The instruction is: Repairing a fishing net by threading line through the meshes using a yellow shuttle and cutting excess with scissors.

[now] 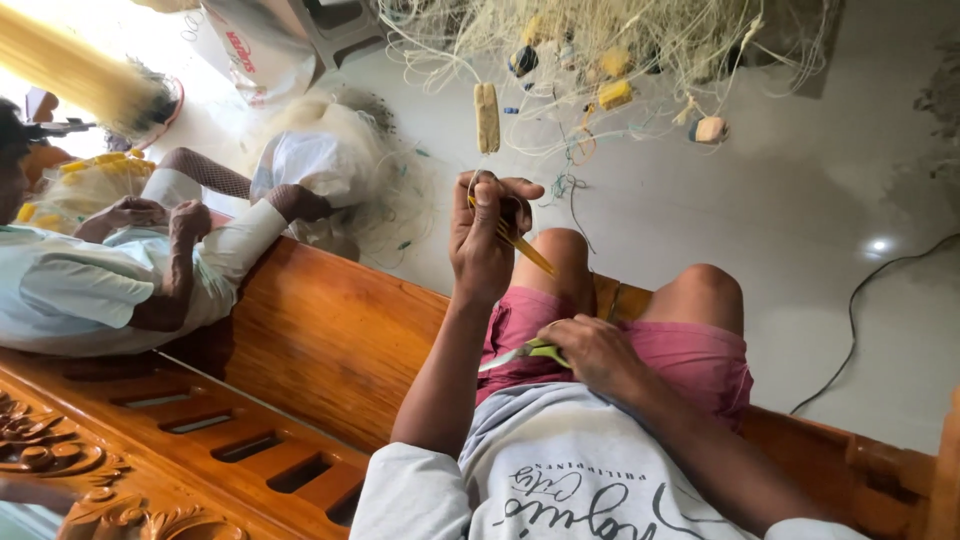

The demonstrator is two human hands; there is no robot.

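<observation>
A yellow netting needle [522,243] was held in the left hand [487,232], which was raised toward 12 o'clock from the lap. The fingers [484,200] of that hand were pressed together around the needle's upper end, along with thin strands of fishing line [560,185]; the needle's point slanted down toward 4 o'clock, just beside the bare knee [563,250]. The right hand [598,352] was rested on the pink shorts [690,355] at the lap, toward 5 o'clock of the left hand. Its fingers were curled shut on the green handle of a pair of scissors [520,354], whose pale blades pointed toward 9 o'clock. Whether the blades were parted could not be told.

A pale fishing net [600,40] with yellow floats was heaped on the tiled floor [800,200] toward 12 o'clock, well apart from the hands, and one oblong cork float [487,117] was seen just above the left hand. The seated person was carried by a carved wooden bench [330,340]. At 9 o'clock, another person in a white shirt [90,285] was seated on the same bench, hands [160,220] close together near more netting [320,160]. A dark cable [860,310] lay on the floor at 3 o'clock.
</observation>
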